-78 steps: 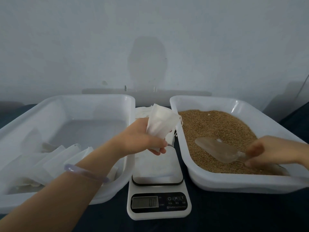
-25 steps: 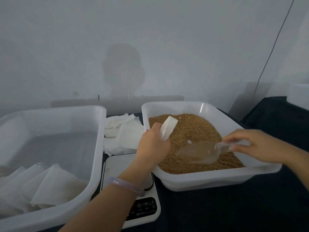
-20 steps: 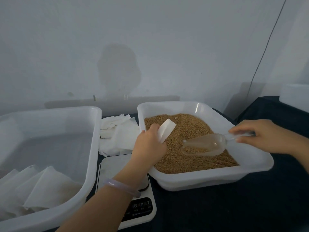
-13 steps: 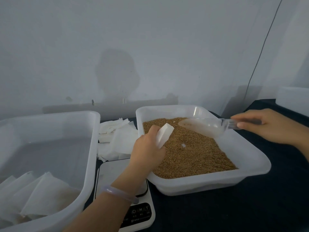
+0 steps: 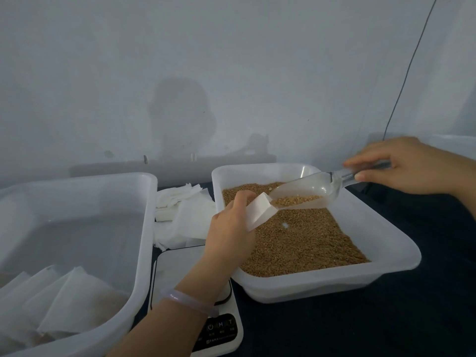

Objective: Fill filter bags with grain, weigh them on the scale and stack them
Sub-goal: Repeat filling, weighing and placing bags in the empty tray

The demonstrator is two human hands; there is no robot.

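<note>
I face a plain pale wall point(image 5: 231, 60), dimly lit, with a soft head-shaped shadow point(image 5: 181, 117) on it. A thin dark cable point(image 5: 409, 65) runs down it at the right. A dark cloth point(image 5: 386, 318) covers the table before me.

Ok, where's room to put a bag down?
Bare floor in the left tub, behind the filled filter bags; dark cloth in front of the grain tub. Crowded: left arm over the scale, empty bags between the tubs.
</note>
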